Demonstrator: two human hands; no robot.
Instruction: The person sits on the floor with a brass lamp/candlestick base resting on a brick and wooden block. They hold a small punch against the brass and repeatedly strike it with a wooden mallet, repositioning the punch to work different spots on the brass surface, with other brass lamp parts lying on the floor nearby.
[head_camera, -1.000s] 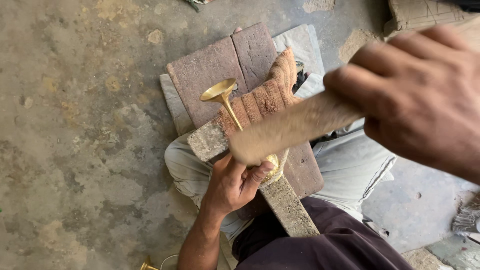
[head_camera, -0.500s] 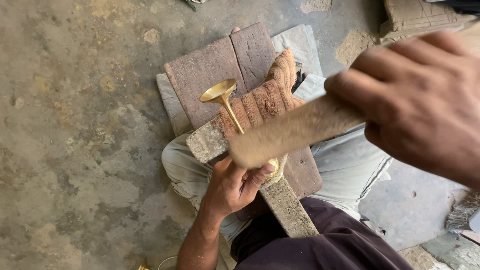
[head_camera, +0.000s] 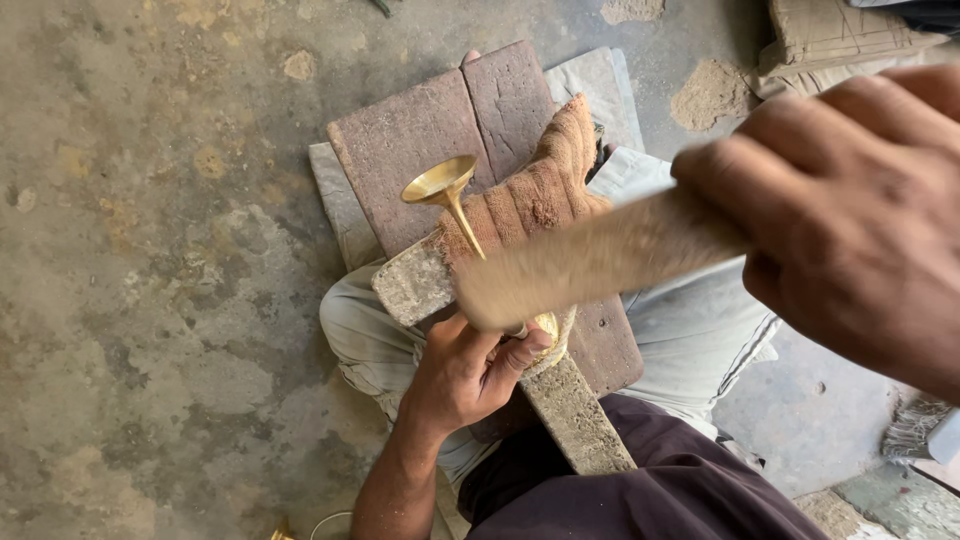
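Brass, funnel-shaped and thin-stemmed, the horn piece (head_camera: 452, 200) lies across a rough wooden beam (head_camera: 500, 340), its flared mouth past the beam's far end over the reddish bricks (head_camera: 440, 130) and its round base hidden mostly behind a blurred wooden mallet (head_camera: 590, 262). The left hand (head_camera: 465, 375) sits just below the beam's near side, fingers (head_camera: 520, 352) curled shut around that base, thumb up against the beam; how much of the base they cover cannot be made out. The right hand (head_camera: 850, 215) is large and close to the camera, to the right of the beam, cut off by the picture's edge, its fingers wrapped tight on the mallet handle. The mallet head is smeared by motion, so whether it touches the brass stem is unclear. A knitted tan cloth (head_camera: 540, 190) wraps the beam's upper side. The beam's near end vanishes under dark trousers (head_camera: 640, 500). Left of the beam the concrete floor (head_camera: 150, 250) lies open; to its right are pale cloth (head_camera: 690, 340) and rubble.
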